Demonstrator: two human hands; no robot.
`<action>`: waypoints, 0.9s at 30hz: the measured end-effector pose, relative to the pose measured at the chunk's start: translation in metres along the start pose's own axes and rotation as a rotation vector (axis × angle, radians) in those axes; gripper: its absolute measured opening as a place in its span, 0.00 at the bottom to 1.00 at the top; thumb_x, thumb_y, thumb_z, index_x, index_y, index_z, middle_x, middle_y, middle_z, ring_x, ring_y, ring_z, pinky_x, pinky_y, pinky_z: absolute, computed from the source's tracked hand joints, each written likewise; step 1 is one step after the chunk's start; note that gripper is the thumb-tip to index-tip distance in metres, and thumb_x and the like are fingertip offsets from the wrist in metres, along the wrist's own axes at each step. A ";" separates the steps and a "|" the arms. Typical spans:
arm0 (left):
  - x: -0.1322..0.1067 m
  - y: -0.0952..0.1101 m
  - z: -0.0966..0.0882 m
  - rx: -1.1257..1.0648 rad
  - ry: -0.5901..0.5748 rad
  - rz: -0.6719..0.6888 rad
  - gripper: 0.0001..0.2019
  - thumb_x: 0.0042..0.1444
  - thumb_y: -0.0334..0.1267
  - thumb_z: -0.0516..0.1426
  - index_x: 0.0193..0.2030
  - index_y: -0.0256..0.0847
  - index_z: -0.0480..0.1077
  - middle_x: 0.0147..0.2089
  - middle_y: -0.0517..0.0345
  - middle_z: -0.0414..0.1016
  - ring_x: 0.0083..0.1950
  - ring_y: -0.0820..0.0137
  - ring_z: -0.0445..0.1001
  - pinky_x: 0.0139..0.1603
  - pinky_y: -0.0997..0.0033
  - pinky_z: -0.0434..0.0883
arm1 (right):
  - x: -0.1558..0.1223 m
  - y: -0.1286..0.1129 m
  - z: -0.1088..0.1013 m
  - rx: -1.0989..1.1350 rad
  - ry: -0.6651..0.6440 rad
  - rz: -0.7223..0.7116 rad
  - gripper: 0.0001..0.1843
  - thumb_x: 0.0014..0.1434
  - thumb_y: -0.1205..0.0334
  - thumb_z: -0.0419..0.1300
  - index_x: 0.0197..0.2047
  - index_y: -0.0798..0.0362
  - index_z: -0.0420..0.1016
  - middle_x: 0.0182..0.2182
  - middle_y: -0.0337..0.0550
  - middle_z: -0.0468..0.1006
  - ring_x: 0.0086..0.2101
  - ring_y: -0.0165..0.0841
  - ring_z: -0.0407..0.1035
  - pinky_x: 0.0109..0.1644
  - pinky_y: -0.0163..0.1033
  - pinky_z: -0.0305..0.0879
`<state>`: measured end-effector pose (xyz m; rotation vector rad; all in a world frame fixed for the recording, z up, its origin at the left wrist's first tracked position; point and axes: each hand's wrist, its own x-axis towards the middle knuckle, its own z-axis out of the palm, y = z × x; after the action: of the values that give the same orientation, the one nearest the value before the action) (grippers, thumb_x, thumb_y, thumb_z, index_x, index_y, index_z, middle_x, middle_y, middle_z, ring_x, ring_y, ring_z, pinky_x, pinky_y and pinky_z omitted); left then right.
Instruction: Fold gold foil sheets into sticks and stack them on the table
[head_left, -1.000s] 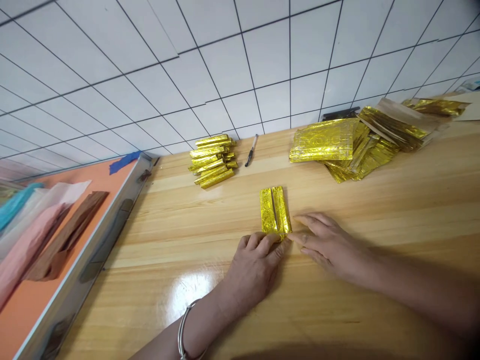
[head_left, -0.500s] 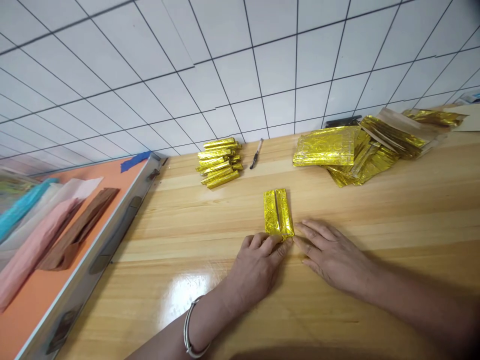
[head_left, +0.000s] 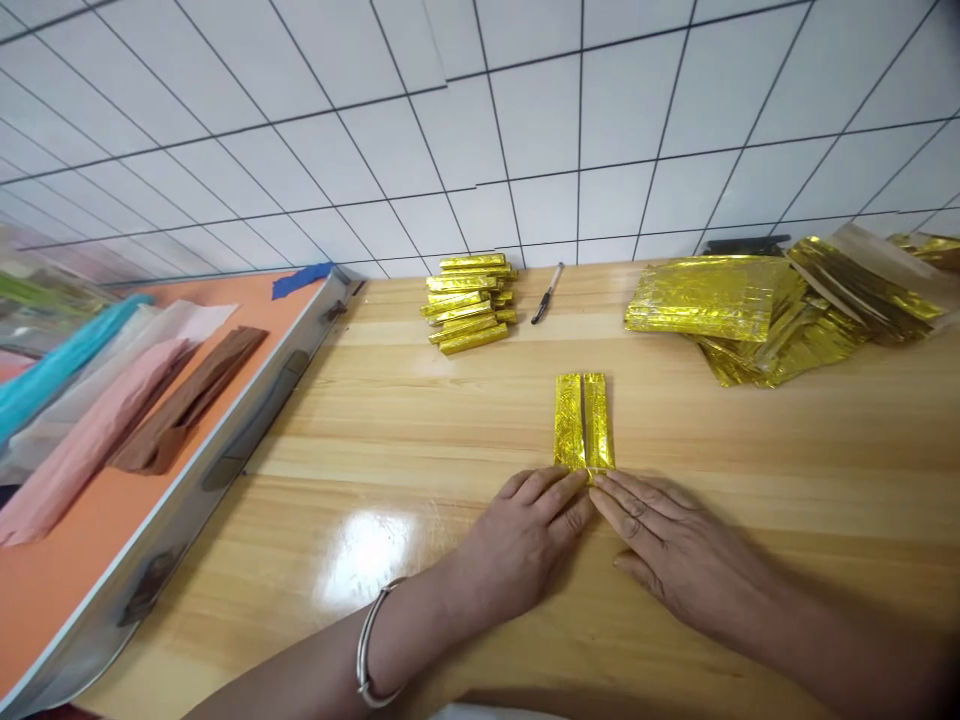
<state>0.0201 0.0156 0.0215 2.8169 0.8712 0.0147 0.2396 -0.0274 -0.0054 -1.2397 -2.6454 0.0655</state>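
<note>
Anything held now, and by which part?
The left grip and right grip touch the folded gold foil at its near edge; whether either pinches it cannot be told.

Behind the foil (head_left: 568, 425), strips (head_left: 471, 305) lie left of a pen (head_left: 547, 295).

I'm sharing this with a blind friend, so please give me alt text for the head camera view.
The left hand and right hand meet at the near end of a folded gold foil piece on a wooden table. Beyond lie slim gold strips, a pen and, at right, gold foil sheets, before a tiled wall. At left is an orange surface.
</note>
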 end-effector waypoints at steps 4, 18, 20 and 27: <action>-0.014 -0.004 0.007 0.011 0.017 0.018 0.24 0.64 0.40 0.45 0.65 0.35 0.51 0.68 0.51 0.51 0.68 0.63 0.50 0.66 0.60 0.51 | 0.004 0.002 0.001 0.015 -0.032 -0.021 0.30 0.60 0.61 0.52 0.65 0.55 0.53 0.62 0.49 0.59 0.59 0.40 0.55 0.58 0.49 0.58; -0.024 0.007 -0.001 0.105 -0.053 -0.014 0.28 0.62 0.38 0.46 0.66 0.29 0.46 0.69 0.44 0.47 0.68 0.58 0.48 0.63 0.62 0.53 | 0.013 0.002 0.003 -0.039 -0.104 0.020 0.30 0.58 0.59 0.52 0.64 0.51 0.55 0.60 0.44 0.63 0.53 0.43 0.60 0.53 0.51 0.59; -0.022 0.007 -0.002 0.089 -0.063 -0.030 0.30 0.60 0.39 0.47 0.66 0.28 0.46 0.69 0.44 0.46 0.68 0.58 0.48 0.61 0.62 0.55 | 0.013 0.002 0.004 -0.049 -0.113 0.026 0.31 0.58 0.59 0.52 0.64 0.51 0.54 0.60 0.44 0.63 0.52 0.44 0.61 0.52 0.52 0.59; -0.020 0.010 -0.003 -0.011 -0.018 -0.066 0.29 0.58 0.38 0.50 0.65 0.30 0.49 0.67 0.42 0.50 0.64 0.55 0.53 0.59 0.58 0.58 | 0.016 0.002 0.002 -0.075 -0.121 0.027 0.29 0.59 0.58 0.53 0.63 0.52 0.58 0.59 0.44 0.65 0.50 0.42 0.61 0.51 0.51 0.59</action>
<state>0.0089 -0.0033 0.0268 2.7720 0.9568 -0.0147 0.2304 -0.0140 -0.0045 -1.3355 -2.7577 0.0472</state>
